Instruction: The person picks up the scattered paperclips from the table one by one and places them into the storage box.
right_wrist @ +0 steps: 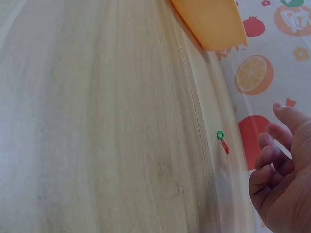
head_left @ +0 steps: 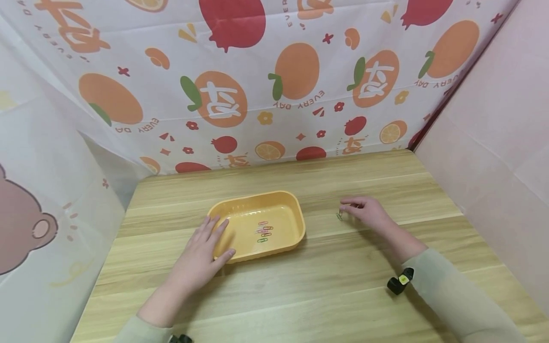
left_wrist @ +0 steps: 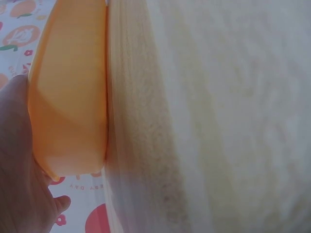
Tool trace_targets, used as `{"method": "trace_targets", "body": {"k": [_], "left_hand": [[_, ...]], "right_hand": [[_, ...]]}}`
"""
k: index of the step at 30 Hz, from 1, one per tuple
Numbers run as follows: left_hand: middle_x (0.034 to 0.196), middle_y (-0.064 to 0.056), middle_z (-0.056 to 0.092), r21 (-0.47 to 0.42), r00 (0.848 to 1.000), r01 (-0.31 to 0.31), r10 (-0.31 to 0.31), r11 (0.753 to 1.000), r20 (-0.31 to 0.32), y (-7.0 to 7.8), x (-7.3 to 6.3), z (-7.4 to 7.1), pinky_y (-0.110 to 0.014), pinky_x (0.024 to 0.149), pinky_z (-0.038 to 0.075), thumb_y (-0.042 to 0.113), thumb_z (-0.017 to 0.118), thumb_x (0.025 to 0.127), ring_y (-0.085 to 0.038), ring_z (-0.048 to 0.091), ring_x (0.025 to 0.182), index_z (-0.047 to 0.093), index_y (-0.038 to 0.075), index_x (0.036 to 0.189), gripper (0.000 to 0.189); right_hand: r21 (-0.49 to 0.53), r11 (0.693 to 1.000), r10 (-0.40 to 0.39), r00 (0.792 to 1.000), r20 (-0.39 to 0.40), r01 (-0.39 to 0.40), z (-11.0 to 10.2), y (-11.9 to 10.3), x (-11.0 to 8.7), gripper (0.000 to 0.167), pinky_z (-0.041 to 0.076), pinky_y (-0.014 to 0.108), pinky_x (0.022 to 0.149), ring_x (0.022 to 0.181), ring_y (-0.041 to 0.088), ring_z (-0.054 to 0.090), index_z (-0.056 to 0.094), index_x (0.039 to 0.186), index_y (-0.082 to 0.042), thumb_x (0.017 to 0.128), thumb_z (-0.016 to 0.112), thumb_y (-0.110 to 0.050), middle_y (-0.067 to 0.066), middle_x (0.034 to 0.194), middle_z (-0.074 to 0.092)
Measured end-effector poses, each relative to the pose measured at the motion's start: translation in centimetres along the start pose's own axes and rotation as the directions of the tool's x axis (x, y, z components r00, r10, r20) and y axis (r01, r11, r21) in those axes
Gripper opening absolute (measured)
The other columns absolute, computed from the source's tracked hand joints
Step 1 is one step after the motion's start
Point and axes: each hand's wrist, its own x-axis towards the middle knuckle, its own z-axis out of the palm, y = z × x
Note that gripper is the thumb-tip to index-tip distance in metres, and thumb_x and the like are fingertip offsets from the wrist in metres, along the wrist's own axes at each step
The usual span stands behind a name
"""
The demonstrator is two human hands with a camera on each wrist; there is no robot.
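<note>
A yellow plastic tray [head_left: 257,257] stands on the table, with several paper clips [head_left: 264,230] in pink, red and green lying inside it. My left hand [head_left: 201,252] rests on the tray's left end, fingers spread over the rim and thumb at the front edge. To the right of the tray, two more clips, one green [right_wrist: 220,135] and one red [right_wrist: 225,147], lie close together on the wood. Right above them is my right hand [head_left: 366,210], its fingers bent loosely. In the right wrist view a gap shows between those fingers and the clips.
The wood-grain table [head_left: 300,295] runs back to a white cloth printed with fruit [head_left: 296,71]. Pale cloth walls stand at the left [head_left: 38,143] and right [head_left: 493,119]. A black wrist camera [head_left: 400,282] is strapped at the right sleeve.
</note>
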Motion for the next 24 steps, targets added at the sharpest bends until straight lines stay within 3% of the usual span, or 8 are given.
{"method": "trace_targets", "body": {"k": [8, 12, 17, 24], "left_hand": [[0.164, -0.013, 0.017, 0.005, 1.000, -0.003, 0.003, 1.000, -0.001, 0.0, -0.1, -0.1, -0.061, 0.118, 0.015, 0.057, 0.052, 0.097, -0.037, 0.006, 0.151, 0.019, 0.021, 0.160, 0.079], [0.164, -0.014, 0.017, -0.001, 1.000, -0.002, 0.002, 1.000, -0.002, 0.0, 0.0, -0.1, -0.061, 0.118, 0.015, 0.055, 0.054, 0.097, -0.037, 0.007, 0.151, 0.021, 0.020, 0.160, 0.079], [0.164, -0.013, 0.017, -0.005, 1.000, 0.002, -0.002, 1.000, 0.002, 0.0, 0.0, -0.1, -0.062, 0.118, 0.015, 0.053, 0.056, 0.097, -0.037, 0.006, 0.151, 0.021, 0.020, 0.159, 0.079], [0.164, -0.012, 0.016, 0.004, 1.000, 0.006, -0.006, 1.000, 0.004, 0.0, -0.1, -0.1, -0.062, 0.118, 0.015, 0.054, 0.055, 0.097, -0.037, 0.006, 0.151, 0.020, 0.021, 0.160, 0.079]], "right_hand": [[-0.039, 0.999, 0.002, 1.000, -0.007, -0.002, 0.1, 0.1, 0.0, 0.035, 0.050, 0.028, 0.061, 0.081, 0.020, 0.056, 0.073, 0.119, -0.009, 0.092, 0.071, -0.031, 0.008, 0.108, 0.070], [-0.109, 0.994, 0.007, 1.000, -0.019, -0.009, 0.3, 0.1, 0.3, 0.031, 0.050, 0.031, 0.063, 0.080, 0.020, 0.056, 0.074, 0.116, -0.010, 0.093, 0.070, -0.031, 0.007, 0.103, 0.071], [-0.235, 0.972, 0.015, 0.999, -0.034, -0.023, 0.8, 0.3, 0.6, 0.029, 0.053, 0.038, 0.073, 0.085, 0.021, 0.062, 0.075, 0.112, -0.012, 0.093, 0.070, -0.033, 0.005, 0.098, 0.071], [-0.332, 0.942, 0.046, 0.998, -0.038, -0.056, 1.2, 0.1, 0.9, 0.024, 0.053, 0.045, 0.083, 0.089, 0.023, 0.064, 0.075, 0.102, -0.014, 0.092, 0.070, -0.035, 0.003, 0.095, 0.071]]}}
